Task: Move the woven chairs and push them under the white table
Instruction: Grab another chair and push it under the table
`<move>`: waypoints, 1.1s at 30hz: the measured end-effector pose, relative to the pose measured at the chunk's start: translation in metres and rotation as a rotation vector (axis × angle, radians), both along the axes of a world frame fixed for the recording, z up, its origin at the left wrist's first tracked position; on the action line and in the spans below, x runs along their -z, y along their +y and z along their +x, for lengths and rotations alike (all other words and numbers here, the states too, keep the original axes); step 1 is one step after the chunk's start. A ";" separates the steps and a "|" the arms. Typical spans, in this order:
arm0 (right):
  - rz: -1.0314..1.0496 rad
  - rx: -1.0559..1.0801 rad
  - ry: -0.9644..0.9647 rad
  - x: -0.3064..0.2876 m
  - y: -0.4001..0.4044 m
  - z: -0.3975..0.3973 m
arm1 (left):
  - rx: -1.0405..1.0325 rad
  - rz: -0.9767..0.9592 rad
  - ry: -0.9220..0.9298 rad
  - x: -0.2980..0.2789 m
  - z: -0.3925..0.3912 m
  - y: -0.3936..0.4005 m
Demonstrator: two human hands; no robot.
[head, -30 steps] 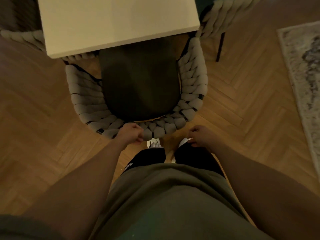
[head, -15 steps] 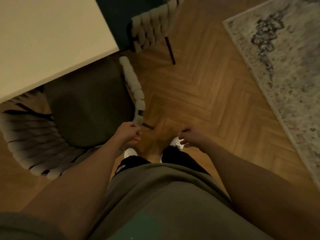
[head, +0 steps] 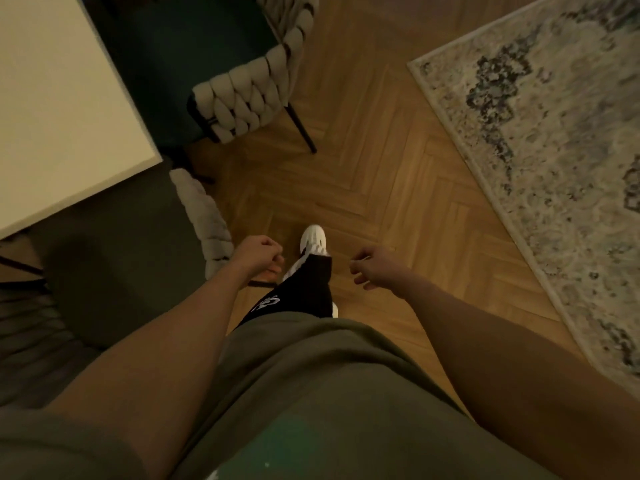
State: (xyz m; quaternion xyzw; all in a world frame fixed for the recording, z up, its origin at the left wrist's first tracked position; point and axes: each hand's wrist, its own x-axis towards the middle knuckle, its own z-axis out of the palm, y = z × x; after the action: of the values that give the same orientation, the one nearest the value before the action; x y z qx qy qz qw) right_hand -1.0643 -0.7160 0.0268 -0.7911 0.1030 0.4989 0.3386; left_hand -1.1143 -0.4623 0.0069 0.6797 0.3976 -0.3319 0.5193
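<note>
Now second woven chair (head: 249,95) lies ahead-left of both loosely curled, empty hands (nothing held); left hand (head: 258,252) nearer than right hand (head: 372,268).

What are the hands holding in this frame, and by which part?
Nothing. The left hand hangs loosely curled beside the near chair, not gripping its woven back. The right hand hangs loosely curled over the floor.
</note>
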 end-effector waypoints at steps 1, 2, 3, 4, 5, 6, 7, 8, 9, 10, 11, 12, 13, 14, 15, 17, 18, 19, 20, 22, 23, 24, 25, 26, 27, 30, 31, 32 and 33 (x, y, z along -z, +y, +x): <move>-0.006 -0.019 0.002 0.001 0.000 0.015 | 0.004 0.004 0.001 0.002 0.013 0.001; -0.013 -0.035 0.002 0.001 0.000 0.032 | 0.007 0.011 0.006 0.005 0.027 0.003; -0.022 -0.043 0.001 0.002 0.001 0.050 | 0.001 0.015 0.016 0.007 0.042 0.006; -0.028 -0.047 -0.001 0.002 0.003 0.068 | -0.015 0.017 0.025 0.008 0.057 0.009; -0.034 -0.056 -0.005 0.001 0.005 0.086 | -0.035 0.021 0.033 0.010 0.073 0.011; -0.040 -0.075 -0.008 -0.001 0.007 0.105 | -0.055 0.025 0.040 0.009 0.089 0.014; -0.048 -0.098 -0.010 -0.003 0.010 0.124 | -0.070 0.029 0.048 0.009 0.105 0.016; -0.058 -0.113 -0.007 -0.005 0.013 0.143 | -0.078 0.035 0.054 0.007 0.121 0.018; -0.067 -0.122 -0.003 -0.007 0.016 0.162 | -0.081 0.036 0.060 0.005 0.136 0.020; -0.073 -0.125 -0.004 -0.008 0.018 0.180 | -0.078 0.031 0.064 0.004 0.152 0.020; -0.074 -0.123 -0.010 -0.010 0.021 0.199 | -0.070 0.025 0.064 0.002 0.168 0.021; -0.074 -0.117 -0.018 -0.013 0.023 0.217 | -0.056 0.021 0.062 0.000 0.185 0.021; -0.071 -0.110 -0.026 -0.016 0.026 0.234 | -0.042 0.021 0.057 -0.002 0.201 0.021; -0.070 -0.107 -0.030 -0.017 0.028 0.250 | -0.030 0.024 0.054 -0.005 0.217 0.021; -0.069 -0.110 -0.030 -0.019 0.029 0.266 | -0.024 0.025 0.047 -0.007 0.233 0.021; -0.065 -0.115 -0.039 -0.020 0.033 0.295 | -0.017 0.029 0.020 -0.011 0.262 0.020; -0.063 -0.114 -0.045 -0.019 0.034 0.310 | -0.018 0.034 0.012 -0.014 0.277 0.019; -0.062 -0.117 -0.047 -0.018 0.035 0.325 | -0.021 0.038 0.006 -0.016 0.290 0.018; -0.060 -0.128 -0.045 -0.017 0.036 0.341 | -0.026 0.039 0.008 -0.017 0.302 0.018; -0.042 -0.177 -0.053 -0.013 0.038 0.373 | -0.049 0.050 0.007 -0.018 0.326 0.015; -0.028 -0.209 -0.061 -0.012 0.038 0.391 | -0.069 0.059 0.003 -0.017 0.338 0.013; -0.024 -0.240 -0.064 -0.010 0.039 0.410 | -0.096 0.070 0.004 -0.017 0.351 0.011; -0.027 -0.269 -0.063 -0.009 0.040 0.429 | -0.128 0.083 0.009 -0.017 0.364 0.010; -0.033 -0.298 -0.060 -0.008 0.040 0.450 | -0.167 0.092 0.015 -0.017 0.377 0.008; -0.037 -0.336 -0.058 -0.005 0.041 0.470 | -0.209 0.097 0.023 -0.015 0.389 0.007; -0.025 -0.429 -0.022 -0.002 0.041 0.532 | -0.319 0.104 0.052 -0.014 0.425 -0.002; -0.018 -0.448 -0.012 -0.004 0.043 0.551 | -0.330 0.113 0.065 -0.014 0.435 -0.005; -0.016 -0.478 -0.009 -0.009 0.044 0.568 | -0.346 0.123 0.073 -0.015 0.444 -0.009; -0.015 -0.522 -0.014 -0.014 0.046 0.584 | -0.381 0.126 0.077 -0.015 0.453 -0.014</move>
State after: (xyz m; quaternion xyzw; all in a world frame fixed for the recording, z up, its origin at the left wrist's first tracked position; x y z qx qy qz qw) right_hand -0.4803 -0.6697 0.0404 -0.7968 -0.1035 0.5632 0.1932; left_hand -0.6610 -0.4760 0.0215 0.6101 0.5588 -0.2278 0.5135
